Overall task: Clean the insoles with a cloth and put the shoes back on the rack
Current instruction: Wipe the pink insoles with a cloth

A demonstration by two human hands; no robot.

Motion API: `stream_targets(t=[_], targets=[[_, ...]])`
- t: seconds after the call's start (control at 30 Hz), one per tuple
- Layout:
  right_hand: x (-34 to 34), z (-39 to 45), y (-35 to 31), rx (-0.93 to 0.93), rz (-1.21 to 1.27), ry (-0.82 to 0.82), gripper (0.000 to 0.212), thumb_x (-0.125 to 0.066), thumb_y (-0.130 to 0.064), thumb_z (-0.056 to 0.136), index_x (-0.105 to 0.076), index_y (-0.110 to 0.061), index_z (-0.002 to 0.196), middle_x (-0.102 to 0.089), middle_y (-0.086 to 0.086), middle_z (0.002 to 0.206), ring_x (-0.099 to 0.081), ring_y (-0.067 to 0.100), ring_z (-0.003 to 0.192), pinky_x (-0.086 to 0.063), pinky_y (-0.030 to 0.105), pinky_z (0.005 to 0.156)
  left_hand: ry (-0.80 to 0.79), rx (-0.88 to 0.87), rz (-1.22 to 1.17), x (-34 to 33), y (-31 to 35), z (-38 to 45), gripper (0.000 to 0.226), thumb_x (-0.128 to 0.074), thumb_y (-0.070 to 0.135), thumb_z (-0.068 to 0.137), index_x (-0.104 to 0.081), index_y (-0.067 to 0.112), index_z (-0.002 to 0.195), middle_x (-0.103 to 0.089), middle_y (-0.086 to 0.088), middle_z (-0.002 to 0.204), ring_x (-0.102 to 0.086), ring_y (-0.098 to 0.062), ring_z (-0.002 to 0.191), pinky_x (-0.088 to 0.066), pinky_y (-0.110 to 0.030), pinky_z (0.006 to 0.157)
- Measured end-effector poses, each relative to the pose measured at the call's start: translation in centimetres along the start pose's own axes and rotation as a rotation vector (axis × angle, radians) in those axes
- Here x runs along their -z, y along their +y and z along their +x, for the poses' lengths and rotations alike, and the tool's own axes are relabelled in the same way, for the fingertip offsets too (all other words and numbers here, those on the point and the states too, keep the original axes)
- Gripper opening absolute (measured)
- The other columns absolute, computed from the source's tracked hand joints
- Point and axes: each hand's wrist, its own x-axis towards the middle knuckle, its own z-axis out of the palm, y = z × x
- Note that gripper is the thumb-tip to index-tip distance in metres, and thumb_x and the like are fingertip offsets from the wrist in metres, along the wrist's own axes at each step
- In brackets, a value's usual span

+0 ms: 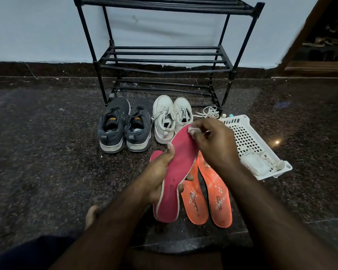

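My left hand (160, 172) grips a pink insole (181, 156) by its middle, thumb on top, holding it tilted above the floor. My right hand (213, 141) pinches a small white cloth (192, 130) against the insole's toe end. A second pink insole (165, 207) lies on the floor under the held one. Two orange insoles (195, 203) (218, 195) lie side by side just to its right. A pair of dark grey sneakers (123, 125) and a pair of white sneakers (170, 117) stand in front of the black shoe rack (164, 59), whose visible shelves hold nothing.
A white plastic basket (250, 141) lies on the dark granite floor to the right, with a pale cloth or packet inside. Loose white laces (208, 112) lie by the rack's right leg. My bare foot (92, 215) shows at lower left. A wooden doorway stands at far right.
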Motion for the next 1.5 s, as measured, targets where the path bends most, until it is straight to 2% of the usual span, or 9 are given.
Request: stream_targets(t=[0.17, 0.33, 0.43, 0.67, 0.8, 0.97, 1.13, 1.37, 1.5], targets=[[-1.4, -1.7, -1.4, -0.011, -0.117, -0.205, 0.010, -0.064, -0.012, 0.088, -0.072, -0.018, 0.092, -0.069, -0.001, 0.091, -0.066, 0.016, 0.079, -0.044, 0.014, 0.071, -0.046, -0.026, -0.140, 0.6, 0.3, 0.5, 0.081, -0.040, 0.071, 0.088, -0.056, 0.007, 0.136, -0.067, -0.016, 0.093, -0.068, -0.025, 0.070, -0.054, -0.032, 0.052], [-2.4, -3.0, -3.1, -0.032, 0.045, -0.333, 0.005, -0.069, -0.019, 0.086, -0.072, -0.019, 0.090, -0.069, -0.004, 0.081, -0.065, 0.014, 0.073, -0.054, 0.036, 0.071, 0.012, -0.010, -0.315, 0.8, 0.6, 0.9, 0.074, -0.040, 0.070, 0.090, -0.067, 0.011, 0.124, -0.071, -0.014, 0.108, -0.065, -0.029, 0.100, -0.048, -0.045, 0.092], [-2.8, -2.5, -3.3, 0.005, 0.038, -0.124, 0.009, -0.071, -0.014, 0.084, -0.073, -0.014, 0.093, -0.068, -0.001, 0.089, -0.062, 0.015, 0.086, -0.049, 0.032, 0.081, 0.001, -0.019, -0.314, 0.7, 0.5, 0.8, 0.064, -0.043, 0.067, 0.087, -0.074, 0.017, 0.111, -0.075, -0.009, 0.106, -0.069, -0.025, 0.097, -0.048, -0.042, 0.089], [-2.7, -3.2, -3.7, -0.055, 0.124, -0.285, 0.010, -0.072, -0.014, 0.082, -0.075, -0.019, 0.089, -0.073, -0.007, 0.080, -0.066, 0.007, 0.074, -0.053, 0.029, 0.072, -0.002, -0.043, -0.367, 1.6, -0.1, 1.4, 0.072, -0.037, 0.069, 0.094, -0.075, 0.010, 0.108, -0.068, -0.015, 0.108, -0.063, -0.029, 0.101, -0.050, -0.041, 0.089], [-2.3, -1.6, -3.3, -0.067, 0.109, -0.069, 0.010, -0.069, -0.011, 0.085, -0.075, -0.015, 0.093, -0.070, -0.006, 0.092, -0.064, 0.012, 0.088, -0.051, 0.027, 0.081, -0.050, -0.028, -0.219, 0.8, -0.5, 1.6, 0.068, -0.040, 0.075, 0.081, -0.073, 0.023, 0.110, -0.070, -0.005, 0.084, -0.062, -0.023, 0.065, -0.047, -0.033, 0.054], [-3.1, -3.1, -4.2, 0.014, 0.069, -0.221, 0.015, -0.072, -0.010, 0.082, -0.076, -0.019, 0.093, -0.072, -0.005, 0.091, -0.065, 0.010, 0.087, -0.050, 0.028, 0.081, 0.067, -0.061, -0.225, 0.8, -1.1, 2.2, 0.087, -0.047, 0.094, 0.067, -0.073, 0.025, 0.112, -0.068, -0.010, 0.108, -0.056, -0.033, 0.106, -0.039, -0.046, 0.088], [-2.5, -2.0, -3.2, -0.024, 0.090, -0.091, 0.013, -0.071, -0.009, 0.083, -0.075, -0.018, 0.091, -0.071, -0.008, 0.091, -0.060, 0.002, 0.087, -0.045, 0.016, 0.079, 0.011, -0.023, -0.172, 1.0, -0.8, 2.2, 0.105, -0.035, 0.103, 0.059, -0.068, 0.023, 0.117, -0.059, -0.009, 0.084, -0.052, -0.025, 0.070, -0.042, -0.033, 0.059], [-3.1, -3.8, -4.0, -0.074, 0.126, -0.312, 0.015, -0.071, -0.011, 0.082, -0.076, -0.021, 0.091, -0.073, -0.011, 0.082, -0.064, 0.001, 0.073, -0.047, 0.015, 0.068, -0.009, -0.010, -0.279, 1.3, -0.3, 2.2, 0.104, -0.024, 0.099, 0.068, -0.079, 0.013, 0.090, -0.067, -0.015, 0.099, -0.064, -0.026, 0.091, -0.046, -0.038, 0.086], [-2.6, -2.8, -3.6, -0.121, 0.168, -0.188, 0.012, -0.073, -0.012, 0.082, -0.075, -0.020, 0.090, -0.071, -0.010, 0.078, -0.065, 0.004, 0.073, -0.053, 0.025, 0.070, -0.007, -0.017, -0.229, 1.6, -0.5, 2.5, 0.107, -0.018, 0.099, 0.068, -0.074, 0.020, 0.112, -0.069, -0.012, 0.102, -0.061, -0.029, 0.087, -0.047, -0.041, 0.078]])
